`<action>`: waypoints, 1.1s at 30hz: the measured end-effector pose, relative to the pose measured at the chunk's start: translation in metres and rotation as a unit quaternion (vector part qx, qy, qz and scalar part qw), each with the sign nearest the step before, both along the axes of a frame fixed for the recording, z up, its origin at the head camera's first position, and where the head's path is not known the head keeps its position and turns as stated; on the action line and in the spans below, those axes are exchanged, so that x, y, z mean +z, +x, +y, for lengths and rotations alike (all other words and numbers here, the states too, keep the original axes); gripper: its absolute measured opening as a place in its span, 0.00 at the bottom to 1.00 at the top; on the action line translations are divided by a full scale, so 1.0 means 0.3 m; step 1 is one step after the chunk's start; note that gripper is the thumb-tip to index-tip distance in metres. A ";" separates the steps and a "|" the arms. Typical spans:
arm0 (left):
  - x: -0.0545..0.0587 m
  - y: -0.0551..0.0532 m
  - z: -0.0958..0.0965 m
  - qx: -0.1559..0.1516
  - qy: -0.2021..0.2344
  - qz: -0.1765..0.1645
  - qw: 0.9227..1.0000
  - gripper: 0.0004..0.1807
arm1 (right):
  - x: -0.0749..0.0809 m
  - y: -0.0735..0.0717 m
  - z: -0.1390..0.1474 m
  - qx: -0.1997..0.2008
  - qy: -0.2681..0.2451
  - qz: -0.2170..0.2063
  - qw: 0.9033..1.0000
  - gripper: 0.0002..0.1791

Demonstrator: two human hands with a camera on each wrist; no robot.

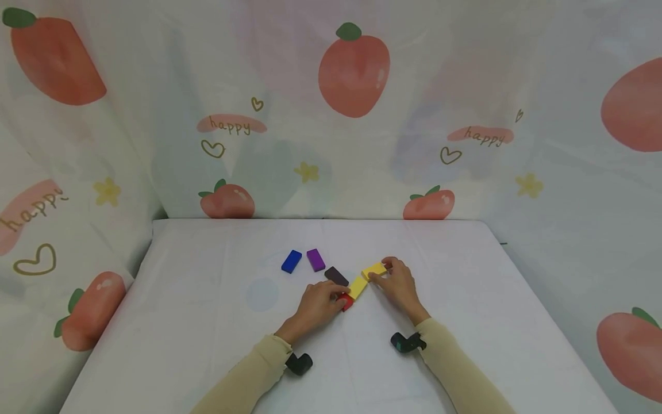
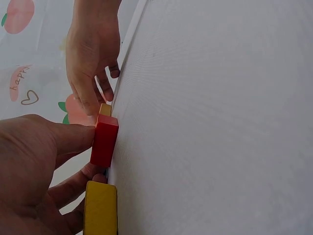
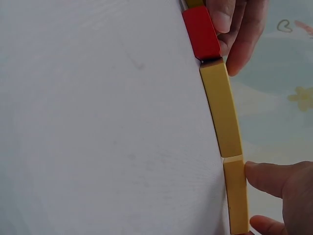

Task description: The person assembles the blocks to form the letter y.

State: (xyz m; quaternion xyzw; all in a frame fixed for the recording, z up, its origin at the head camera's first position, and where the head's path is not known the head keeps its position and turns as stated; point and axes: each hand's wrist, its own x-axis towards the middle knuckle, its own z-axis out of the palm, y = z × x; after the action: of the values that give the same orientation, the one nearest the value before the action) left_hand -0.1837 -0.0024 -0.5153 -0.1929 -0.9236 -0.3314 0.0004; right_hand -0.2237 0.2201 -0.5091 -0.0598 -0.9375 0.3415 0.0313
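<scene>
My left hand (image 1: 318,305) pinches a red block (image 2: 104,142), with the thumb on its near side and the fingers partly hidden behind. Beyond the red one, a yellow block (image 1: 358,287) lies at a slant, its end close against it. Another yellow block (image 1: 373,271) continues the row to the right, held between the thumb and fingers of my right hand (image 1: 399,286). In the left wrist view a further yellow block (image 2: 100,208) sits below the left fingers; the hand hides it in the head view. The right wrist view shows the red and yellow blocks end to end.
A dark block (image 1: 337,275) lies just past the left fingertips. Farther back and left are a purple block (image 1: 316,260) and a blue block (image 1: 292,261). A white cloth covers the table (image 1: 207,322), and printed fabric walls (image 1: 289,190) stand behind and beside it.
</scene>
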 end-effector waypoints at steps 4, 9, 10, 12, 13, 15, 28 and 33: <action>-0.003 -0.003 0.002 0.001 -0.005 -0.003 1.000 0.13 | 0.005 0.000 -0.002 0.003 0.004 -0.009 1.000 0.30; -0.006 -0.005 0.004 0.004 -0.008 -0.003 1.000 0.14 | 0.009 -0.005 -0.002 0.015 0.004 -0.011 1.000 0.30; -0.007 -0.006 0.004 0.004 -0.007 -0.002 1.000 0.14 | 0.009 -0.006 -0.001 0.017 0.005 -0.011 1.000 0.30; -0.007 -0.006 0.004 0.005 -0.007 -0.003 1.000 0.13 | 0.009 -0.009 0.000 0.022 0.008 -0.012 1.000 0.30; -0.006 -0.006 0.004 0.005 -0.007 -0.003 1.000 0.13 | 0.009 -0.010 0.001 0.024 0.009 -0.012 1.000 0.30; -0.006 -0.006 0.005 0.006 -0.007 -0.004 1.000 0.13 | 0.007 -0.012 0.003 0.028 0.012 -0.016 0.999 0.30; -0.002 -0.002 0.011 0.012 -0.013 -0.015 1.000 0.14 | 0.002 -0.023 0.013 0.052 0.021 -0.024 0.998 0.29; 0.000 -0.002 0.009 0.010 -0.015 -0.015 1.000 0.14 | 0.002 -0.023 0.012 0.062 0.018 -0.024 0.998 0.29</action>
State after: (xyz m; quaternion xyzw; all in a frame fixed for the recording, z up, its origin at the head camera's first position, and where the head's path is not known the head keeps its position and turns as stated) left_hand -0.1844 0.0003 -0.5152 -0.1784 -0.9301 -0.3207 -0.0128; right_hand -0.2305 0.2238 -0.5084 -0.0088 -0.9460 0.3240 -0.0114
